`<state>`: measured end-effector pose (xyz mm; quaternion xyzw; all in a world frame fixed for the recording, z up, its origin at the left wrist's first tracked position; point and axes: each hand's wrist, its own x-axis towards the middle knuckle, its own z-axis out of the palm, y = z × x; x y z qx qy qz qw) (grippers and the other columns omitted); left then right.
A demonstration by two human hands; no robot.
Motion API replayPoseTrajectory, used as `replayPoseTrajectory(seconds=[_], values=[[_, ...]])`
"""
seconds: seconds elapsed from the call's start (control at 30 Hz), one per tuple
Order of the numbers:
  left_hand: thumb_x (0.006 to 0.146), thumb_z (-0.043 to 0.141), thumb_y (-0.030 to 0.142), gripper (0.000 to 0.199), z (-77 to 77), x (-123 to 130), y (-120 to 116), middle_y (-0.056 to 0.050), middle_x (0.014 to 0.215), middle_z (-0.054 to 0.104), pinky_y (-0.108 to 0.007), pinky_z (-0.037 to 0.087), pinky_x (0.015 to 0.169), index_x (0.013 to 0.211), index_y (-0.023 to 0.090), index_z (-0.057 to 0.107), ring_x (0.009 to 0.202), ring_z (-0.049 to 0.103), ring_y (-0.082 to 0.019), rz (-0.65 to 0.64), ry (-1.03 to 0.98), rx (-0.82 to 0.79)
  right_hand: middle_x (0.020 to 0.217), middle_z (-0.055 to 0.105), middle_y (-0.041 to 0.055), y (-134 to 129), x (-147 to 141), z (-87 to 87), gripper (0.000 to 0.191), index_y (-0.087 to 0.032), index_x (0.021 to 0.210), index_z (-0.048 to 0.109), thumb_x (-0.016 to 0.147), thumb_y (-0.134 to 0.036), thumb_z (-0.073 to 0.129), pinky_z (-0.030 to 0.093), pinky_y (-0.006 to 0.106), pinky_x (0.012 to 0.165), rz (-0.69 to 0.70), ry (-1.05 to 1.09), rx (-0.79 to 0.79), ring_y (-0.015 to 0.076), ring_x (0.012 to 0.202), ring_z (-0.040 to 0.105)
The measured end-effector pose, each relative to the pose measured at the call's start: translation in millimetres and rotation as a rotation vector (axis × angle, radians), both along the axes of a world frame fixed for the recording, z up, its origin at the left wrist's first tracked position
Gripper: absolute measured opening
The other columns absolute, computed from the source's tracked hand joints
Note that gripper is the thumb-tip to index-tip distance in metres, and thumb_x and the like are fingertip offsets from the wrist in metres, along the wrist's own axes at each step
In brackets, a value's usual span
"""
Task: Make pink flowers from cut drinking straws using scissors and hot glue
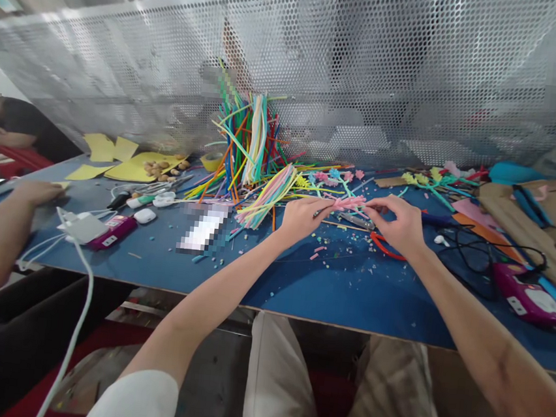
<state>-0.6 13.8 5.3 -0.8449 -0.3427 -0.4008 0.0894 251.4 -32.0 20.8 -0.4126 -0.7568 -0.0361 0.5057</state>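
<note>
A pink piece (350, 203) was pinched between both hands' fingers (326, 208) (375, 209); red-handled pliers (386, 246) lay just below it.

Left hand: the person's left hand (307, 216) is raised above the surface, fingers pinched together, pointing inward.
Right hand: the right hand (397, 223) faces it, thumb and fingers pinched.
Arms: both forearms reach forward, converging; the elbows spread apart.

"What sort of place was it?"
"A craft workshop, apparently: perforated metal screen (370, 66) at twelve o'clock, bundled fuzzy stems (256, 141) at eleven, snipped scraps (319, 248) littering a blue worktable (251, 278)."
</note>
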Motion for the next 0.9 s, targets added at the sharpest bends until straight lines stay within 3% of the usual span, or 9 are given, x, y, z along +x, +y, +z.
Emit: replayPoseTrajectory(seconds=[0.4, 0.9], values=[[0.096, 0.063, 0.037, 0.024, -2.9, -0.7, 3.1, -0.004, 0.1, 0.079, -0.029, 0.057, 0.079, 0.11, 0.026, 0.077, 0.093, 0.076, -0.017, -0.02, -0.037, 0.084, 0.081, 0.069, 0.0011, -1.3, -3.2, -0.1, 0.008, -0.025, 0.092, 0.069, 0.093, -0.032, 0.065, 0.051, 0.033, 0.074, 0.023, -0.008, 0.045, 0.0171, 0.074, 0.061], [0.097, 0.062, 0.04, 0.024, -2.0, 0.0, -3.3, -0.003, 0.093, 0.08, -0.027, 0.051, 0.071, 0.112, 0.028, 0.077, 0.083, 0.075, -0.017, 0.007, -0.037, 0.073, 0.083, 0.072, 0.0019, -2.8, -6.5, 0.1, 0.009, -0.027, 0.089, 0.07, 0.092, -0.03, 0.062, 0.051, 0.041, 0.08, 0.013, -0.002, 0.066, 0.0207, 0.08, 0.064]])
